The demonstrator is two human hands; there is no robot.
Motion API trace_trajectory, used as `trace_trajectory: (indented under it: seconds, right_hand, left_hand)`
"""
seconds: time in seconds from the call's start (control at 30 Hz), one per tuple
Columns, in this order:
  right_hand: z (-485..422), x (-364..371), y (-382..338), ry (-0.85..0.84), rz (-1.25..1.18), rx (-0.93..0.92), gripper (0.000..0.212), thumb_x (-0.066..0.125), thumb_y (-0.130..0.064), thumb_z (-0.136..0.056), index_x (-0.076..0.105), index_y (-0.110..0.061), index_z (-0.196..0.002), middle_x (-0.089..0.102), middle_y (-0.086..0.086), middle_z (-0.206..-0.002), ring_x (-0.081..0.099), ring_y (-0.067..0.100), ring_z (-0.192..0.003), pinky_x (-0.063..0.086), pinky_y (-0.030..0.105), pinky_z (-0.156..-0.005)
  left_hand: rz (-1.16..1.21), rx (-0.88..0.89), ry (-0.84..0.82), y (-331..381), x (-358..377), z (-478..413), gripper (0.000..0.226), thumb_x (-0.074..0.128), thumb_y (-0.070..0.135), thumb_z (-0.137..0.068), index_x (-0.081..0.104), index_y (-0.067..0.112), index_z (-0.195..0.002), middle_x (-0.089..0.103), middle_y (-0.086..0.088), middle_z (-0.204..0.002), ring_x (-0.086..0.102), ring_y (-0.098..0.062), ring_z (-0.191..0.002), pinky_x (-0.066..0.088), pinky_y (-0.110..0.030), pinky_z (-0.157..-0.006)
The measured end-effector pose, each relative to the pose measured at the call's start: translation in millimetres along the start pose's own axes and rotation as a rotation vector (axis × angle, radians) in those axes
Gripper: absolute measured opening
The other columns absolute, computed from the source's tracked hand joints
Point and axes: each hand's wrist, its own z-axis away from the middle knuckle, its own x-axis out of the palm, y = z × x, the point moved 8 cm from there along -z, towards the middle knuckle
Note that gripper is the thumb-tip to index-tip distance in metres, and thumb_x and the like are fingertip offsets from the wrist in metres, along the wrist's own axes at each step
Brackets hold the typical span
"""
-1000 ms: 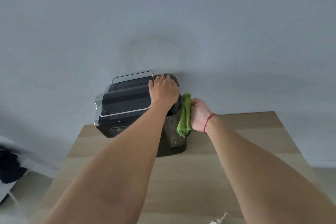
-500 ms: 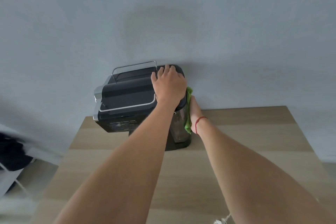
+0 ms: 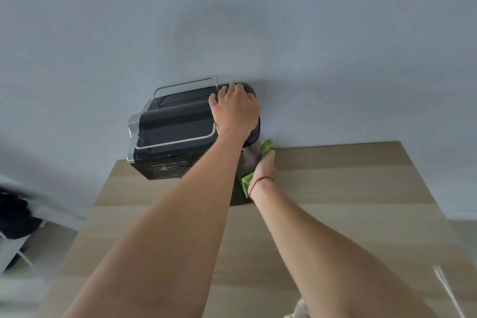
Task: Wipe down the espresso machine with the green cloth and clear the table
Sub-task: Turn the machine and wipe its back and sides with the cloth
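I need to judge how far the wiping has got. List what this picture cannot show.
- Machine right side, head view: hidden by the right hand and cloth.
- Right hand's hold on the cloth: palm faces away.
- Machine top right: covered by the left hand.
- White things, bottom right: cut off by the edge.
- Left edge: blurred.

The left hand [image 3: 236, 111] lay flat atop the espresso machine [image 3: 175, 126] while the right hand [image 3: 264, 166] pressed the green cloth [image 3: 267, 146] against its side.
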Motion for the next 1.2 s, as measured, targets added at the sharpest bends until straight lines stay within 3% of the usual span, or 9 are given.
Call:
trace_trajectory:
  seconds: [0.1, 0.23, 0.43, 0.73, 0.93, 1.0, 1.07, 1.13, 1.2]
  right_hand:
    - [23.6, 11.7, -11.3, 0.008, -0.02, -0.031, 0.067, 0.04, -0.066, -0.084, 0.057, -0.015, -0.124, 0.063, 0.012, -0.119, 0.061, 0.032, -0.106, 0.049, 0.035, -0.079]
    - [42.0, 34.7, -25.8, -0.131, -0.109, -0.133, 0.069, 0.04, -0.067, -0.073, 0.063, -0.019, -0.117, 0.068, 0.012, -0.113, 0.064, 0.033, -0.104, 0.051, 0.048, -0.093]
    - [40.3, 36.1, -31.0, -0.139, -0.202, -0.194, 0.053, 0.037, -0.059, -0.084, 0.061, -0.022, -0.114, 0.067, 0.009, -0.107, 0.064, 0.029, -0.099, 0.052, 0.044, -0.09]
    - [8.4, 5.8, 9.7, 0.117, -0.195, -0.104, 0.066, 0.034, -0.064, -0.078, 0.062, -0.02, -0.119, 0.064, 0.005, -0.118, 0.061, 0.029, -0.105, 0.047, 0.046, -0.099]
    - [-56.4, -9.8, 21.7, -0.078, 0.027, 0.024, 0.076, 0.032, -0.073, -0.08, 0.054, -0.022, -0.132, 0.054, 0.002, -0.139, 0.051, 0.026, -0.123, 0.04, 0.04, -0.1]
    - [-61.1, -1.8, 8.2, -0.207, 0.023, 0.028, 0.067, 0.022, -0.064, -0.093, 0.046, -0.021, -0.139, 0.056, 0.003, -0.133, 0.054, 0.021, -0.118, 0.045, 0.036, -0.097]
    - [-64.8, 11.2, -8.5, -0.311, 0.077, 0.018, 0.068, 0.019, -0.064, -0.094, 0.049, -0.021, -0.138, 0.062, 0.004, -0.115, 0.06, 0.021, -0.1, 0.054, 0.033, -0.082]
    - [-65.7, 22.3, -27.2, -0.303, 0.267, -0.028, 0.071, 0.018, -0.068, -0.091, 0.062, -0.021, -0.122, 0.065, 0.006, -0.097, 0.061, 0.024, -0.094, 0.05, 0.034, -0.09]
    - [-64.7, 37.9, -46.1, -0.335, 0.316, -0.082, 0.06, 0.018, -0.062, -0.095, 0.064, -0.024, -0.099, 0.064, 0.007, -0.088, 0.061, 0.022, -0.085, 0.048, 0.033, -0.083]
  left_hand:
    - [-0.013, 0.017, -0.018, 1.1, -0.9, 3.6, 0.04, 0.031, 0.023, -0.097, 0.053, 0.01, -0.129, 0.055, -0.006, -0.132, 0.044, -0.025, -0.129, 0.02, -0.043, -0.115]
    - [-0.017, 0.034, -0.038, 1.1, 0.2, 4.5, 0.041, 0.029, 0.022, -0.098, 0.052, 0.01, -0.13, 0.052, -0.007, -0.136, 0.041, -0.025, -0.132, 0.017, -0.044, -0.117]
    - [-0.011, 0.03, -0.038, 0.0, 1.1, 4.1, 0.04, 0.028, 0.021, -0.098, 0.054, 0.009, -0.125, 0.054, -0.007, -0.131, 0.043, -0.026, -0.129, 0.019, -0.044, -0.116]
    - [-0.018, 0.015, -0.003, -1.9, 5.8, -0.7, 0.039, 0.029, 0.021, -0.096, 0.056, 0.01, -0.123, 0.056, -0.004, -0.129, 0.044, -0.025, -0.128, 0.02, -0.043, -0.115]
    - [-0.009, 0.017, 0.036, -1.0, 5.6, -2.7, 0.035, 0.032, 0.021, -0.095, 0.059, 0.011, -0.115, 0.059, -0.002, -0.124, 0.046, -0.024, -0.123, 0.024, -0.04, -0.111]
    - [-0.01, 0.017, 0.041, -1.1, 6.3, -3.4, 0.036, 0.033, 0.022, -0.095, 0.059, 0.011, -0.117, 0.059, -0.003, -0.125, 0.046, -0.024, -0.123, 0.025, -0.04, -0.109]
    - [-0.012, 0.017, 0.039, -1.5, 6.7, -3.7, 0.036, 0.033, 0.022, -0.094, 0.059, 0.011, -0.117, 0.059, -0.003, -0.124, 0.047, -0.025, -0.122, 0.025, -0.04, -0.108]
    - [-0.011, 0.013, 0.04, -1.7, 6.4, -4.0, 0.034, 0.034, 0.021, -0.094, 0.059, 0.011, -0.114, 0.06, -0.003, -0.122, 0.047, -0.025, -0.121, 0.026, -0.04, -0.107]
    - [0.001, 0.01, 0.042, -1.3, 5.5, -4.0, 0.033, 0.034, 0.022, -0.094, 0.059, 0.011, -0.113, 0.06, -0.003, -0.121, 0.047, -0.025, -0.121, 0.026, -0.04, -0.107]
